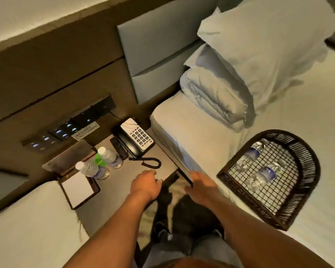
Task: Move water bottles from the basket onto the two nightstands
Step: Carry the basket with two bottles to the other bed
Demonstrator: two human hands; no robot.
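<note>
Two clear water bottles with white caps stand on the grey nightstand (114, 192) between two beds, one bottle (109, 156) behind the other bottle (90, 169), with something green between them. A dark woven basket (308, 161) lies on the right bed with two more bottles on their sides in it, the far one (250, 155) and the near one (264, 176). My left hand (145, 183) hovers over the nightstand's front part, fingers loosely bent, holding nothing. My right hand (202, 187) is at the nightstand's right corner beside the mattress, also holding nothing.
A black and white phone (136, 139) with a coiled cord, a remote (118, 147) and a notepad in a dark holder (78, 188) share the nightstand. A switch panel (70, 126) is on the wall behind. Pillows (249, 60) lie on the right bed. My legs are below.
</note>
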